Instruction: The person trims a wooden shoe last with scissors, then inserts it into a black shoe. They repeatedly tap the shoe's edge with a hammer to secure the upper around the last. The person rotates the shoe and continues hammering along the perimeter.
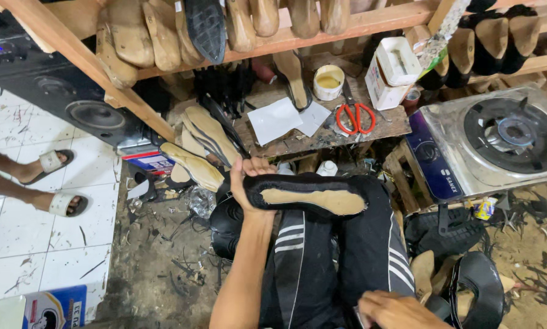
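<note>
A black shoe upper stretched over a last (307, 198), sole side up with its tan insole showing, is being held across the lap by the left hand (247, 183) — the fingers are being curled around its heel end, the thumb pressed against the near edge. The right hand (395, 309) is being rested low beside the right thigh, fingers loosely bent; whether anything is being gripped under it cannot be told.

Just past the left hand, a stack of tan insoles (201, 149) is being leaned against the low wooden surface (322, 137). On that surface, red-handled scissors (355, 117), white paper pieces (284, 119) and a small open tub of yellowish glue (329, 81) are being kept, well apart from the shoe. A single-burner gas stove (486, 143) is standing to the right, and wooden lasts (130, 38) are being stored on the rack above. At the far left, another person's sandalled feet (57, 183) are being seen on the white tiled floor (35, 244) — near a black speaker (72, 100).
</note>
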Tool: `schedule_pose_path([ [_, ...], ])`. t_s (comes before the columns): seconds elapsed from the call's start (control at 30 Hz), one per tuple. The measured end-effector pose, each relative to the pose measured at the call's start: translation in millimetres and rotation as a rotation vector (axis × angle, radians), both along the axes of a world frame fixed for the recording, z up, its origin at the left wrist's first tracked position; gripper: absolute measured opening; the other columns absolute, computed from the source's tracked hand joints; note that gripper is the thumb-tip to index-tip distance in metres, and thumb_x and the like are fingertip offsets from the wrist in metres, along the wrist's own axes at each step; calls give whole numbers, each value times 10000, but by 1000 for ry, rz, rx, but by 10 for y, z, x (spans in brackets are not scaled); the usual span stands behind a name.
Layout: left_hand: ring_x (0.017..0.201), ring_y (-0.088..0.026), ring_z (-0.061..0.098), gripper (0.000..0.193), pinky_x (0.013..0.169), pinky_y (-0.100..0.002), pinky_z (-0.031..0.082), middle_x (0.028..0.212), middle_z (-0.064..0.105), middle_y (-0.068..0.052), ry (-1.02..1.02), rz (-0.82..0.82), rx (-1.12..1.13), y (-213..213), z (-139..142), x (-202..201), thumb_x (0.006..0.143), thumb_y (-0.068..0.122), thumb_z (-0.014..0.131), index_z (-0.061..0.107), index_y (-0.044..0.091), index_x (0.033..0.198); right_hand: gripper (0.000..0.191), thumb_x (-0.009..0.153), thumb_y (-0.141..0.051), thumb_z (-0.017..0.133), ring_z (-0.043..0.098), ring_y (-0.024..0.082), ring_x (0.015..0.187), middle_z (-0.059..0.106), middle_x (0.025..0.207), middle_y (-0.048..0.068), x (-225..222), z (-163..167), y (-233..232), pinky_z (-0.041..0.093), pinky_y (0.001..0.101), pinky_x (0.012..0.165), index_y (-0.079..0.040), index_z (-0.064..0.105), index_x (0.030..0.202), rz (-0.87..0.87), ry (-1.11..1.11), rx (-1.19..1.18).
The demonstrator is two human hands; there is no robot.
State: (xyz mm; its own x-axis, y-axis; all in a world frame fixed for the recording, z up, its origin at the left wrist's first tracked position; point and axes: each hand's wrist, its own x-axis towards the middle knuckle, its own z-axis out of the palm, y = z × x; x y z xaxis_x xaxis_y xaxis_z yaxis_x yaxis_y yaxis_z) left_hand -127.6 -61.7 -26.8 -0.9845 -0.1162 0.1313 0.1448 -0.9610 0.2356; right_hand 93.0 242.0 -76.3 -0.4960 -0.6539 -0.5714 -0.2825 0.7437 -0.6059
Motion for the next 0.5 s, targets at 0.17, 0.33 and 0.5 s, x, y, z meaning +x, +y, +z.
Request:
schedule_pose_path([
  [0.17,713,-206,550,425,706,-364,482,677,538,-64,-285,10,74,435,-461,60,1012,332,536,497,109,653,347,801,-289,602,656,290,937,597,1020,113,431,-725,552,549,445,724,-154,642,1118,84,878,98],
  [0.33,718,-253,578,465,709,-387,493,672,576,-93,-248,-155,39,778,-811,84,1009,402,536,523,102,654,210,895,-345,627,677,163,1111,659,1081,-42,111,-12,928,550,378,857,-292,678,1092,202,201,130],
  [0.5,701,-237,556,494,698,-379,481,656,556,-88,-213,-168,52,837,-972,71,1040,406,520,527,92,658,323,859,-219,703,680,223,913,664,1036,91,-142,1385,170,590,400,771,-122,656,1164,-849,523,-251],
])
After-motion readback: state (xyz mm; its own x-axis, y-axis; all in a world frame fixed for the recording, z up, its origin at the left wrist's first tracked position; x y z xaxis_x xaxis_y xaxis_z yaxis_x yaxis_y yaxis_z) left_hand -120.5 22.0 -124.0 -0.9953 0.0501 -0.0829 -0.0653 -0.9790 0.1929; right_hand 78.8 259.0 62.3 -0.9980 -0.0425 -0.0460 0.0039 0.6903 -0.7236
